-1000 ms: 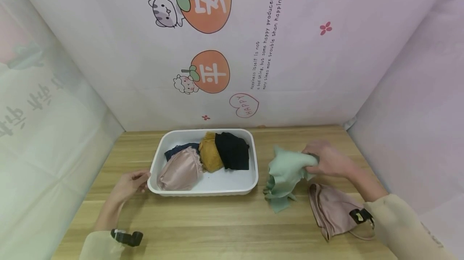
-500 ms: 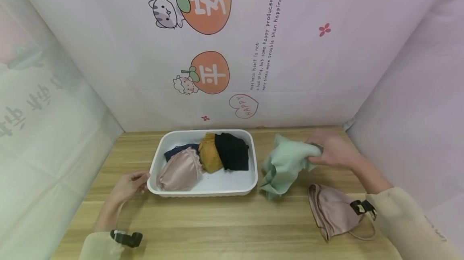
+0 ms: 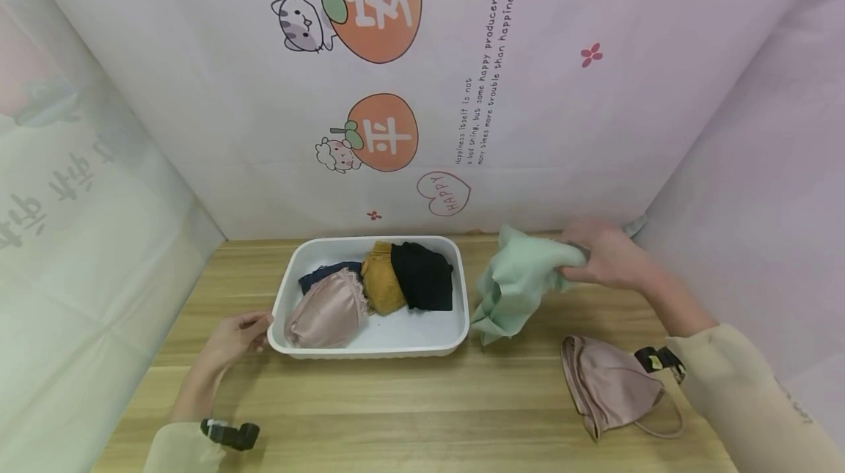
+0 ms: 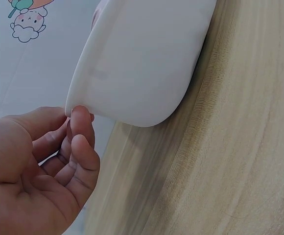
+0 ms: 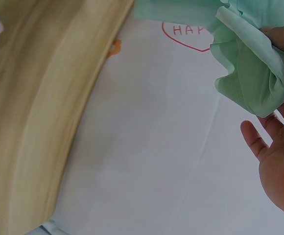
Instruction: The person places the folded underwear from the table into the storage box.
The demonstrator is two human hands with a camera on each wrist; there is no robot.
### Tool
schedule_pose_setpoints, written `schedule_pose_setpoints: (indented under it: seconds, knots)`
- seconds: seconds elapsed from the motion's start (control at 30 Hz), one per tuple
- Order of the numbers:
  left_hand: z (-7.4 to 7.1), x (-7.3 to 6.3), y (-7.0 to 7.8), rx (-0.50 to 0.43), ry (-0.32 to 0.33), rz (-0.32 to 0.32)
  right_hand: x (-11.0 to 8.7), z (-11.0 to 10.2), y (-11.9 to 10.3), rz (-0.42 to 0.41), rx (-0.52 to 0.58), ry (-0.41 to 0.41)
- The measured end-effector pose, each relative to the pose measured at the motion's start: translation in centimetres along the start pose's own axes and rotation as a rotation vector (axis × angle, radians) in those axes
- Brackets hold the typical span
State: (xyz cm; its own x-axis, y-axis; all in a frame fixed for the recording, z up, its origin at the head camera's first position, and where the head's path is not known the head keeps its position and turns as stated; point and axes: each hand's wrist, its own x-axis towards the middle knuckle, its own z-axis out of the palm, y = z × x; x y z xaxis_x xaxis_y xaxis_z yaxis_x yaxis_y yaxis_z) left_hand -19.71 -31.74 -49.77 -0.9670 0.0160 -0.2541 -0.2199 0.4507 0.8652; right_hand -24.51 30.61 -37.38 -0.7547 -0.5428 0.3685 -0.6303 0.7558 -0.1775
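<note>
At the tray's left end, my left hand [image 3: 232,341] pinches the rim of the white plastic tray [image 3: 389,350]. Thumb and fingertips meet at that rim in the left wrist view, beside the tray's smooth outer wall [image 4: 142,58]. On the other side, my right hand [image 3: 610,257] grips a thin, pale green garment with wavy edges [image 3: 524,275]. It hangs in loose folds close to the tray's right end. The right wrist view shows the green garment [image 5: 252,73] bunched between thumb and fingers, with the little finger standing free. A pink satin garment [image 3: 610,385] lies nearer me on the table.
Inside the tray lie a lace-edged pink satin garment [image 3: 333,312], a dark blue one [image 3: 323,276], a mustard one [image 3: 383,282] and a folded black one [image 3: 424,275]. The wooden table [image 3: 396,422] ends at a printed white cloth backdrop [image 3: 554,128], with cloth walls at both sides.
My right hand has lifted the green garment up and toward the backdrop; its lower end has swung closer to the tray. The left hand and the tray have stayed in place.
</note>
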Motion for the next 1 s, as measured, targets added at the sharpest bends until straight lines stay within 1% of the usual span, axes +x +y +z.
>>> schedule_pose_setpoints:
  seconds: [0.3,0.43,0.53,0.6,0.83,1.0]
  knots:
    - [0.0,-0.1,0.0,-0.012,0.002,0.012,1.6,-1.0,-0.6,-0.024,0.000,-0.013]
    - [0.0,0.0,-0.1,-0.015,-0.003,0.023,2.6,-1.4,-1.1,-0.050,0.011,0.002]
    - [0.0,0.0,-0.2,-0.019,0.001,0.017,3.3,-1.6,-1.5,-0.079,0.009,0.019]
    - [0.0,0.0,-0.2,-0.016,0.001,0.018,3.7,-1.6,-1.8,-0.087,0.006,0.024]
    - [0.0,0.0,-0.2,0.001,0.008,0.012,5.1,-1.2,-2.6,-0.067,0.005,0.021]
    - [-0.1,0.2,-0.3,-0.021,0.000,0.011,6.1,-1.1,-3.2,-0.094,0.021,0.044]
